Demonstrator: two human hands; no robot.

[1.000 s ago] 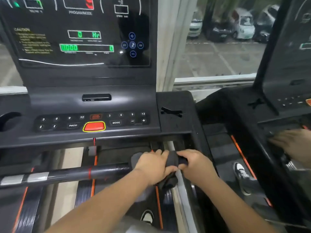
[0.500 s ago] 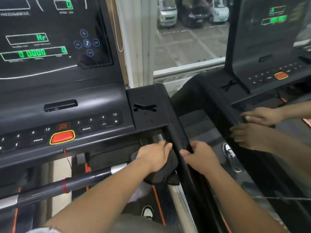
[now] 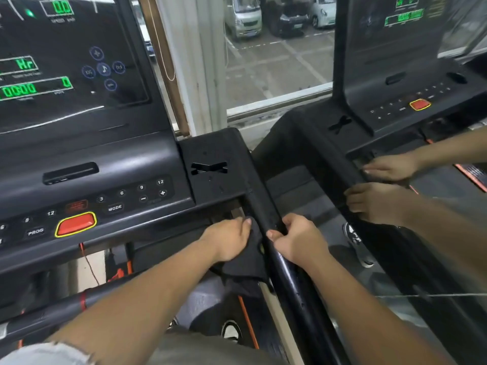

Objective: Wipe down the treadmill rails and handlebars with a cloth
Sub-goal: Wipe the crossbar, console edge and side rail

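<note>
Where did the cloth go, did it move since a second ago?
Yes. Judged against the red button, the cloth has moved right, off the crossbar and against the side rail, where the left hand holds it.

Four hands are showing: the left hand (image 3: pixel 226 242), the right hand (image 3: pixel 297 241), and two more hands (image 3: pixel 390 167) farther right. One cloth (image 3: pixel 245 262) is lying against one side rail (image 3: pixel 287 280). Two consoles are glowing, the left console (image 3: pixel 105 159) and the right console (image 3: pixel 395 75). Three vehicles are standing outside: a van (image 3: pixel 243 17), a dark car (image 3: pixel 290 19) and a pale car (image 3: pixel 322 11).
</note>
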